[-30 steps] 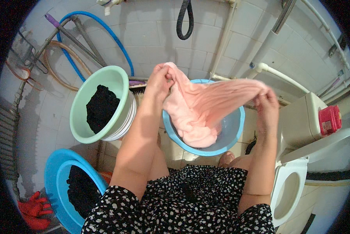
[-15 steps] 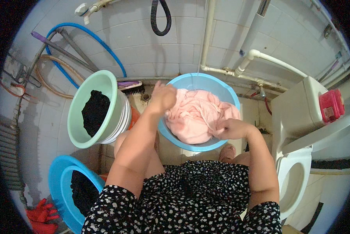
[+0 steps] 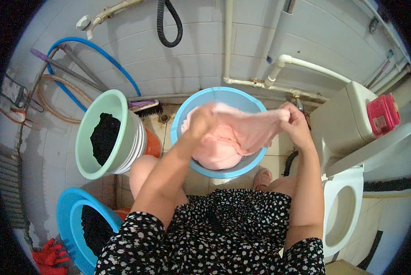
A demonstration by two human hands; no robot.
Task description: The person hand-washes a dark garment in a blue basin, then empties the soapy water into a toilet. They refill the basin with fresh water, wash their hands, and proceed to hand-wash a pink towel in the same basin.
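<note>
A heap of wet-looking pink cloth [image 3: 219, 149] lies in a light blue basin [image 3: 219, 174] in front of my knees. One edge of it is lifted and stretched between my two hands above the basin. My right hand [image 3: 297, 127] pinches that edge out past the basin's right rim. Over the left part of the basin, my left hand [image 3: 203, 121] is closed on the same cloth, its fingers blurred by motion. What garment or towel this cloth is, I cannot tell.
To the left, a pale green basin [image 3: 84, 161] and a blue basin [image 3: 67, 215] hold black cloth. A brush [image 3: 146, 108] lies by the wall. Red gloves [image 3: 51, 256] are at lower left. A toilet [image 3: 340, 130] stands at right, pipes [image 3: 301, 68] behind.
My right hand has risen and moved right, pulling an edge of the pink cloth up and out. My left hand has shifted right, over the cloth.
</note>
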